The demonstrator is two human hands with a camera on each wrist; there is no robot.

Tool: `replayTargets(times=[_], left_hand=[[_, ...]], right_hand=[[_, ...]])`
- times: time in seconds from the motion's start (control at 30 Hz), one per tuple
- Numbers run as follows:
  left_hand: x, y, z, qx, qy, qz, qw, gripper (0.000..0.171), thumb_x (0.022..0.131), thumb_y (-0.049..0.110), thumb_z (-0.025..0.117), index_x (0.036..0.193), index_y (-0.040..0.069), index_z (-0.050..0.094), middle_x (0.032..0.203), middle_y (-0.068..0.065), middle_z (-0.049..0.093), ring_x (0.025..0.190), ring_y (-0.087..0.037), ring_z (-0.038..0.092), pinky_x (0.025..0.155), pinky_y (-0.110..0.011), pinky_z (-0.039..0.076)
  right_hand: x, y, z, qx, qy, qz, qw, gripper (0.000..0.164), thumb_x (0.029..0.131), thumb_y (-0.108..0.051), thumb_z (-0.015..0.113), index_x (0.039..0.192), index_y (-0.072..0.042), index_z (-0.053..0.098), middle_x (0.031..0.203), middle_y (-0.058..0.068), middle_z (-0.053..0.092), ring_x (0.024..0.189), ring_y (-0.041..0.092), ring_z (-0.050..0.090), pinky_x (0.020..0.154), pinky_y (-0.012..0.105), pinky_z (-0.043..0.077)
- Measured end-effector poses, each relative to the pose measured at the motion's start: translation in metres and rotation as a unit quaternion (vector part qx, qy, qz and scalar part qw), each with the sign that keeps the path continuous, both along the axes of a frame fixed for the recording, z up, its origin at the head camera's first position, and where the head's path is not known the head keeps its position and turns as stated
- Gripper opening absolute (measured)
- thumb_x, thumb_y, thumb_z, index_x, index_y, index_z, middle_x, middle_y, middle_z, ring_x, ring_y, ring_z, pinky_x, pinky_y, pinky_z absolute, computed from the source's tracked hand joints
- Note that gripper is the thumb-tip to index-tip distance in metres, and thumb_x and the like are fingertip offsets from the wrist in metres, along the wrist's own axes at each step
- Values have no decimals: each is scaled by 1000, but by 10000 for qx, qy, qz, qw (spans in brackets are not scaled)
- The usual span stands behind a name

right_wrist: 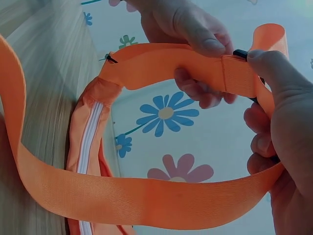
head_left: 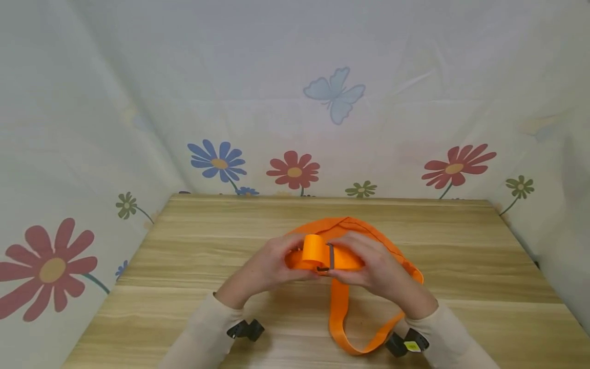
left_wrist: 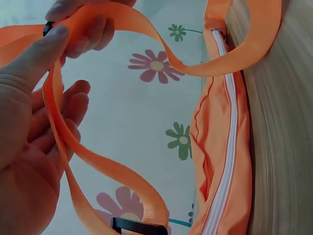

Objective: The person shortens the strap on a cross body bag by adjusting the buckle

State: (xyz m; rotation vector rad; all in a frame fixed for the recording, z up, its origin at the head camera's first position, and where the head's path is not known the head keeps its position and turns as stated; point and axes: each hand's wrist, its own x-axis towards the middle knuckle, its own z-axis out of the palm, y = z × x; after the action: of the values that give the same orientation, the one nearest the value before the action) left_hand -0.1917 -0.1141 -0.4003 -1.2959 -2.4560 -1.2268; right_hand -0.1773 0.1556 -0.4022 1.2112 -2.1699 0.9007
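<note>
An orange waist bag [head_left: 324, 224] with a white zipper [left_wrist: 233, 127] rests on the table behind both hands. From it runs a wide orange strap [head_left: 340, 307], hanging in a loop below the right hand. My left hand [head_left: 276, 260] pinches the strap between thumb and fingers. On the other side my right hand [head_left: 369, 259] grips the strap, its thumb [right_wrist: 274, 68] at a black slider buckle [right_wrist: 240, 54]. Between the hands a short strap loop [head_left: 313, 249] stands up. Lower in the left wrist view, a second black slider [left_wrist: 139, 226] sits on the strap.
The wood-grain table [head_left: 193, 241] lies under the bag and strap. A pale curtain [head_left: 258, 77] printed with flowers and a butterfly stands behind and at the sides. Small black cameras [head_left: 246, 329] sit on both wrists.
</note>
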Motion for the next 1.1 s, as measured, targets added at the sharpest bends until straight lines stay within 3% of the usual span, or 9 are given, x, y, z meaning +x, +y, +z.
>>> replayTargets(times=[0.13, 0.27, 0.57, 0.7, 0.87, 0.97, 1.1], left_hand=[[-1, -2, -1, -152, 291, 89, 9994, 51, 83, 20, 95, 126, 9, 70, 119, -2, 76, 103, -17, 70, 97, -31, 63], [-1, 0, 0, -181, 302, 94, 9993, 54, 84, 21, 95, 130, 10, 71, 125, -3, 77, 111, -19, 73, 102, -33, 62], [3, -2, 2, -404, 498, 276, 9976, 51, 83, 21, 95, 127, 5, 74, 120, -6, 79, 102, -20, 73, 94, -31, 64], [5, -5, 4, -575, 408, 448, 9965, 52, 85, 23, 93, 129, 4, 74, 124, -9, 79, 107, -24, 76, 96, -35, 65], [8, -9, 7, -771, 129, 662, 9947, 51, 89, 28, 90, 134, 11, 74, 129, -5, 79, 110, -23, 76, 98, -35, 64], [9, -14, 8, -793, 19, 758, 9940, 49, 90, 27, 90, 134, 13, 75, 127, -3, 79, 105, -20, 75, 94, -32, 64], [9, -26, 5, -868, 80, 900, 9921, 47, 90, 28, 90, 132, 13, 76, 124, -2, 80, 102, -17, 74, 93, -32, 64]], right_hand=[[-1, 1, 0, -72, -149, 52, 9999, 41, 97, -36, 83, 126, -9, 71, 117, 3, 75, 100, 18, 70, 87, 19, 59], [-1, 1, 0, 5, -177, 41, 9998, 48, 92, -30, 89, 131, -9, 70, 118, 3, 75, 101, 18, 69, 92, 17, 56], [-1, 2, -1, 194, -362, -21, 9992, 47, 88, -28, 92, 125, -9, 71, 114, 1, 74, 98, 16, 69, 83, 31, 64], [-1, 3, -2, 186, -401, -17, 9990, 46, 87, -25, 93, 123, -7, 70, 111, 2, 74, 94, 16, 68, 79, 28, 63], [-1, 5, -3, 109, -274, -107, 9995, 48, 85, -23, 95, 123, -6, 72, 114, 4, 76, 98, 21, 71, 82, 32, 65], [-2, 7, -3, 54, -114, -217, 9997, 50, 82, -24, 97, 122, -6, 73, 115, 5, 77, 101, 24, 73, 89, 28, 64], [-3, 9, -3, -114, 18, -194, 9997, 47, 87, -30, 93, 121, -5, 73, 115, 7, 78, 102, 26, 74, 100, 15, 55]])
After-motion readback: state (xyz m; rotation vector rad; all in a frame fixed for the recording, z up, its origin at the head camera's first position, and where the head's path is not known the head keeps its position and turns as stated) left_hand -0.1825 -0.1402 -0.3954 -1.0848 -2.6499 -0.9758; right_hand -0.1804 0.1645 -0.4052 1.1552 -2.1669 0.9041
